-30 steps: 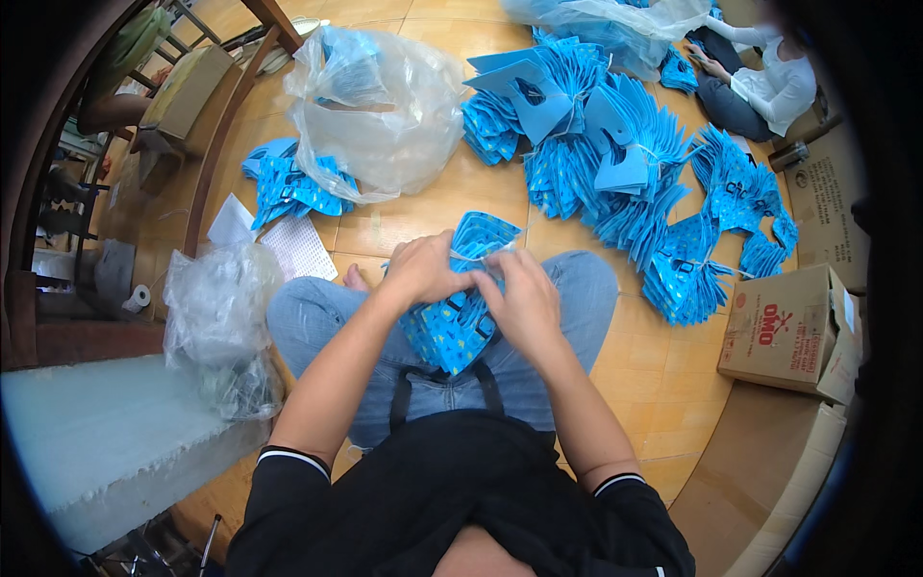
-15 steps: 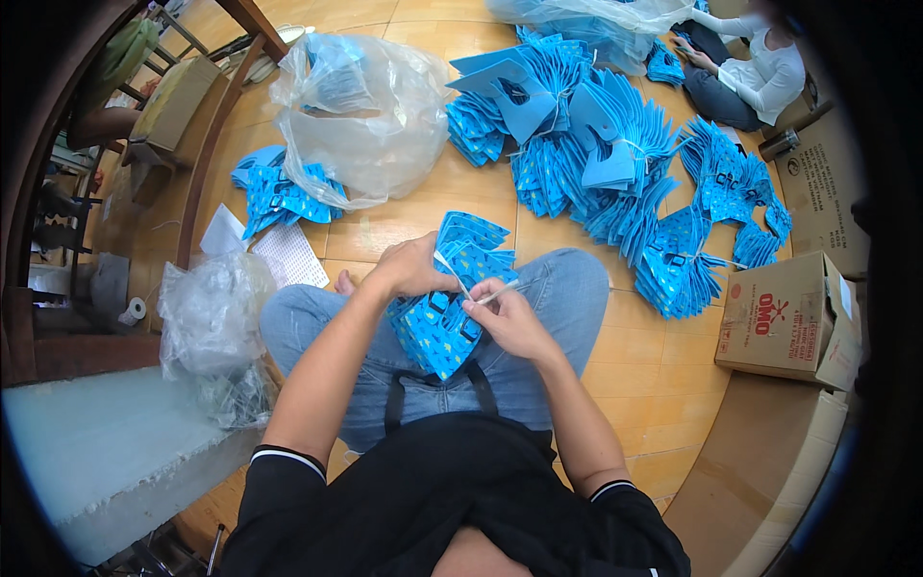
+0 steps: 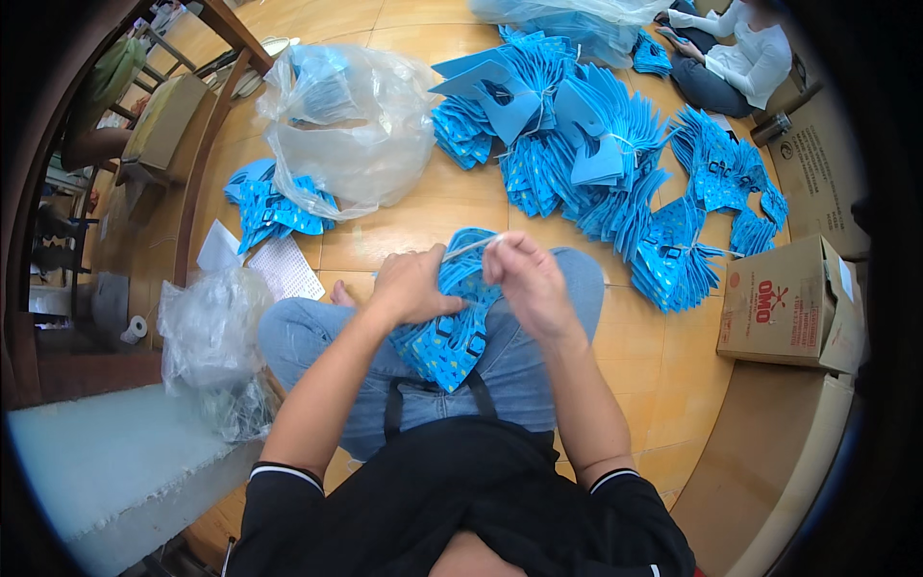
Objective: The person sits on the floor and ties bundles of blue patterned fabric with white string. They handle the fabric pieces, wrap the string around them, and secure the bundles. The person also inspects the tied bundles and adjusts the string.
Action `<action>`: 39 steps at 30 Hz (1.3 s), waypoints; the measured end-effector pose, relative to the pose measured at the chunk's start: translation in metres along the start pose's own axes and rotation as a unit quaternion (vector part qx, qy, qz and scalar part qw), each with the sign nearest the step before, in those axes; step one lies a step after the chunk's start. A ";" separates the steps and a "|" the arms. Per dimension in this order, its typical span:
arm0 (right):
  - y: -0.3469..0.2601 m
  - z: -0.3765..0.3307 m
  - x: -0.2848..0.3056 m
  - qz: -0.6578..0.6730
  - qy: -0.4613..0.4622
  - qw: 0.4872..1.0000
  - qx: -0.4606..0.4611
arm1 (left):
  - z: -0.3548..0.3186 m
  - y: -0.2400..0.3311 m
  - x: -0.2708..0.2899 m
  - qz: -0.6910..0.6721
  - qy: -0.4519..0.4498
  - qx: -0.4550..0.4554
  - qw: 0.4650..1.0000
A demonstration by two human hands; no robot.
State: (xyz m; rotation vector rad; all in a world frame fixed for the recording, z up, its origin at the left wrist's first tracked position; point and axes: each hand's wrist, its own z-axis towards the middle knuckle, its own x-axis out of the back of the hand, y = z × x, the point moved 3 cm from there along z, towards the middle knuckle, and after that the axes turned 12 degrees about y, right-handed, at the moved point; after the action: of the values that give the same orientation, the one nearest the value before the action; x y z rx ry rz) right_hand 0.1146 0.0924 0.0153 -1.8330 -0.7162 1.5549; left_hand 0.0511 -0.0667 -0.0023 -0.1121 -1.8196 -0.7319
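Observation:
A bundle of blue printed cut-out sheets [image 3: 442,344] rests upright on my lap, between my crossed legs. Gripping the bundle's left side is my left hand [image 3: 411,287], with its thumb across the front. My right hand [image 3: 529,286] is raised just right of the bundle's top, its fingers pinching a thin whitish tie [image 3: 471,246]. That tie stretches leftward over the sheets toward my left hand. Where its other end runs is hidden.
Tied bundles of blue sheets [image 3: 601,144] pile up ahead on the right. A clear plastic bag [image 3: 385,144] lies ahead left beside more blue sheets [image 3: 279,213]. Cardboard boxes [image 3: 774,303] stand at right. Another person [image 3: 735,58] sits at far right. Crumpled plastic [image 3: 213,322] lies left.
My right hand has risen away from the front of the bundle, drawing the tie up and across its top. The left hand still holds the bundle. The view has shifted slightly.

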 end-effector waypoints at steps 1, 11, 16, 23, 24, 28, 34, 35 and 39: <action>-0.015 0.006 -0.006 -0.005 0.022 0.999 0.047 | -0.003 0.004 0.001 0.007 0.021 -0.021 1.000; -0.120 -0.001 0.158 -0.360 0.350 0.820 0.275 | 0.003 -0.039 -0.003 -0.160 0.033 0.044 0.986; 0.014 -0.094 0.263 -0.571 0.436 0.695 0.036 | 0.011 -0.074 0.037 -0.421 0.038 0.077 0.903; 0.049 -0.191 0.241 -0.789 0.284 0.537 -0.097 | 0.032 -0.068 0.109 -0.175 0.024 -0.018 0.984; 0.040 -0.200 0.236 -0.813 0.265 0.501 -0.129 | 0.039 -0.064 0.111 -0.146 -0.006 -0.025 0.989; -0.022 -0.175 0.199 -0.736 0.353 0.578 -0.011 | 0.062 -0.043 0.106 -0.198 -0.164 -0.043 0.965; -0.053 -0.035 0.069 -0.539 0.150 0.810 0.177 | 0.077 0.004 0.063 -0.169 -0.375 -0.111 0.905; -0.045 -0.010 0.049 -0.538 0.060 0.816 0.204 | 0.083 0.006 0.059 -0.147 -0.386 -0.113 0.904; 0.021 0.076 0.035 -0.432 -0.024 0.901 0.037 | 0.111 -0.021 0.042 -0.118 -0.368 -0.077 0.919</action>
State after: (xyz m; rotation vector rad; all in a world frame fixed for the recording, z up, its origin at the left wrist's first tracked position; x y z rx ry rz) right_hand 0.0455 0.1136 -0.0316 -1.1400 -1.2530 0.9984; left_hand -0.0656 -0.0366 0.0048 -0.3085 -2.5171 -1.1049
